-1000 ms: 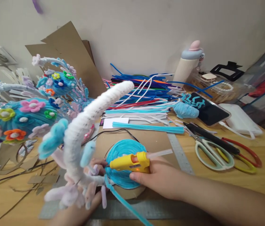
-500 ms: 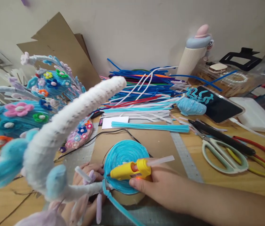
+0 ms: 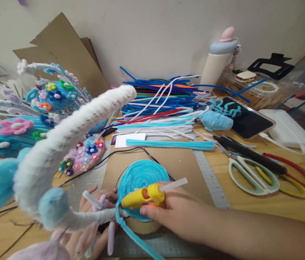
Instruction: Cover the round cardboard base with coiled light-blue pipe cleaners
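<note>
My right hand (image 3: 174, 213) is closed round a yellow glue gun (image 3: 138, 198), a clear glue stick (image 3: 174, 183) jutting from its back. The gun's nozzle is at the left edge of a round disc of coiled light-blue pipe cleaner (image 3: 144, 171) on a cardboard base (image 3: 148, 227). A loose blue pipe cleaner (image 3: 138, 241) trails from that edge toward me. At the disc's left, my left hand (image 3: 98, 202) is bent with fingers closed, partly hidden behind a white fuzzy wrapped stem (image 3: 68, 126). What it grips is hidden.
Pipe cleaners (image 3: 157, 101) are piled at the back, with a blue bundle (image 3: 168, 144) in front. Scissors (image 3: 252, 177), pliers (image 3: 301, 177) and a phone (image 3: 245, 119) lie right. Flower-covered blue pieces (image 3: 57, 95) crowd the left. A black cord (image 3: 109, 159) crosses the cardboard.
The whole view has shifted slightly, so most things sit further left. The glue gun's nozzle has moved in against the disc's left edge. Both hands keep their holds.
</note>
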`<action>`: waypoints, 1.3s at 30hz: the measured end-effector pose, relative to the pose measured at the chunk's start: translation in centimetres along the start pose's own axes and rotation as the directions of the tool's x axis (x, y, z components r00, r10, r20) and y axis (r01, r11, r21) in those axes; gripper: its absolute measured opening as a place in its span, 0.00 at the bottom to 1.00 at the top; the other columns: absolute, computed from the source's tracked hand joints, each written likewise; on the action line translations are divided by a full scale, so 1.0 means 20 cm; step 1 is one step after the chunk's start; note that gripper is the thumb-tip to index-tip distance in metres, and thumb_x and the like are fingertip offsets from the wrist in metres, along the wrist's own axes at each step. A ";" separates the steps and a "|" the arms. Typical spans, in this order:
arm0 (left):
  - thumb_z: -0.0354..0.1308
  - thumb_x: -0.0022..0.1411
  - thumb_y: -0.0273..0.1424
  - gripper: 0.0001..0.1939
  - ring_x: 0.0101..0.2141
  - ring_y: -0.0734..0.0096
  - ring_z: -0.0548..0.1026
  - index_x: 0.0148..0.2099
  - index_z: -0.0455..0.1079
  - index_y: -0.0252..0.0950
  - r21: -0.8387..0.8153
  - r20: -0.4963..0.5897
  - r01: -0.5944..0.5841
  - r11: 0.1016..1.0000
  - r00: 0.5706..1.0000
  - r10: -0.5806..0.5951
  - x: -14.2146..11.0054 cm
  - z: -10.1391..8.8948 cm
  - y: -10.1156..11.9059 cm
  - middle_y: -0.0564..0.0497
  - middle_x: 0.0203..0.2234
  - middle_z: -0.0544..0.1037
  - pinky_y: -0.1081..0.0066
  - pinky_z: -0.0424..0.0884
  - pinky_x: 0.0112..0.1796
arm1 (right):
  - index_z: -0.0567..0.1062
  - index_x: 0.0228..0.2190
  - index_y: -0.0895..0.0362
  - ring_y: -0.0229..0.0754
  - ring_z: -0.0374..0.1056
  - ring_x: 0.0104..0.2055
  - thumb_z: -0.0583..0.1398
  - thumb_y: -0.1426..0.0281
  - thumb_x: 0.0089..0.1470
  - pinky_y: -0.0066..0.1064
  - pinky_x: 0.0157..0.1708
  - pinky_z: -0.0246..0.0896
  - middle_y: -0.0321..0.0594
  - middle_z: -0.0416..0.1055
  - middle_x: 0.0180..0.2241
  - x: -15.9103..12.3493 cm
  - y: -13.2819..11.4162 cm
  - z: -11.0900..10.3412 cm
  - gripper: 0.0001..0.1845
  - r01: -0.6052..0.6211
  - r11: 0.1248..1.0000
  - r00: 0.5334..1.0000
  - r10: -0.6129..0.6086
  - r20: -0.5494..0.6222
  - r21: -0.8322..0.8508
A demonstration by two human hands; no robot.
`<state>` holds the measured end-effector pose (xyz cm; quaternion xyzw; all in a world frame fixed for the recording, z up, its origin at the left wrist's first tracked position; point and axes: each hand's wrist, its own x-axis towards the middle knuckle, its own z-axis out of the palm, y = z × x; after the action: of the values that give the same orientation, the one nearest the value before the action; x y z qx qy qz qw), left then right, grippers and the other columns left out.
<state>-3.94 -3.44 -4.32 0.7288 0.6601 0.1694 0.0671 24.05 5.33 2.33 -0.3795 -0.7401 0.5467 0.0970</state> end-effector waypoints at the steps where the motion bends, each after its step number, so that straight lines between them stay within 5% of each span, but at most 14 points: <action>1: 0.50 0.67 0.41 0.17 0.43 0.62 0.74 0.55 0.66 0.43 -0.006 -0.010 0.012 1.000 1.000 -0.013 -0.01 0.00 -0.01 0.48 0.48 0.74 0.57 0.73 0.43 | 0.78 0.41 0.49 0.43 0.70 0.42 0.54 0.56 0.58 0.33 0.43 0.59 0.37 0.77 0.41 0.00 0.00 0.00 0.17 0.007 1.000 1.000 -0.007 0.001 -0.002; 5: 0.49 0.62 0.49 0.23 0.43 0.56 0.76 0.59 0.61 0.58 -0.019 -0.032 0.041 0.999 0.999 -0.042 -0.04 0.02 -0.07 0.57 0.38 0.79 0.51 0.76 0.42 | 0.78 0.42 0.50 0.45 0.70 0.42 0.54 0.56 0.58 0.33 0.42 0.60 0.39 0.77 0.42 0.00 -0.01 0.00 0.18 0.008 0.999 1.000 -0.008 -0.010 -0.035; 21: 0.52 0.57 0.45 0.20 0.46 0.56 0.75 0.50 0.68 0.46 0.084 -0.054 -0.029 0.996 0.998 0.034 -0.01 0.01 -0.08 0.55 0.38 0.79 0.52 0.69 0.52 | 0.79 0.38 0.52 0.45 0.70 0.40 0.53 0.54 0.58 0.32 0.38 0.59 0.40 0.77 0.39 -0.01 0.00 0.01 0.21 0.004 0.994 0.999 -0.008 -0.035 -0.107; 28: 0.54 0.59 0.45 0.19 0.48 0.53 0.72 0.50 0.70 0.47 0.104 -0.032 -0.065 0.992 0.997 0.068 0.01 -0.01 -0.01 0.54 0.38 0.78 0.55 0.69 0.50 | 0.78 0.37 0.54 0.45 0.70 0.38 0.53 0.52 0.57 0.32 0.35 0.57 0.41 0.77 0.38 0.00 0.00 0.00 0.22 -0.045 0.990 0.999 0.041 -0.036 -0.133; 39: 0.55 0.66 0.35 0.16 0.44 0.63 0.73 0.53 0.65 0.35 0.119 0.024 -0.041 0.992 0.999 0.038 0.07 -0.03 0.06 0.45 0.49 0.70 0.58 0.72 0.44 | 0.77 0.33 0.56 0.46 0.69 0.36 0.54 0.51 0.55 0.32 0.33 0.57 0.43 0.76 0.35 0.00 -0.01 -0.02 0.23 -0.078 0.981 0.997 0.075 -0.028 -0.179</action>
<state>-2.88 -2.36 -3.08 0.7462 0.6536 0.1230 0.0274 24.21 5.50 2.64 -0.4207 -0.7703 0.4767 0.0491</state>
